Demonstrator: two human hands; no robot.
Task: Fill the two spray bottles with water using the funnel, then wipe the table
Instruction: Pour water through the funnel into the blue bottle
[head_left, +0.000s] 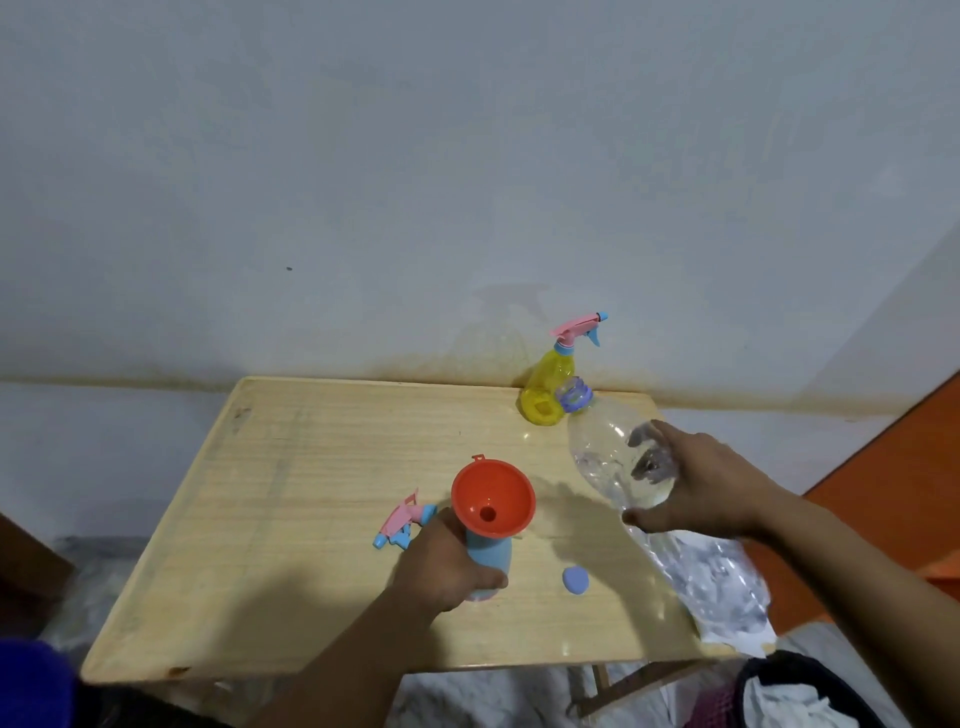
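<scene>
hands: left (441, 564) grips blue bottle (488, 558) mid-table; right (696, 483) holds water bottle (602, 447) near edge.

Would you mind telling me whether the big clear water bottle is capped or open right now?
Open. The clear water bottle's mouth is uncapped, and its blue cap lies on the table.

A plain room in a home: a small wooden folding surface (322, 519) set against a stained pale wall (363, 182), a laundry basket (810, 696) near right.
</scene>
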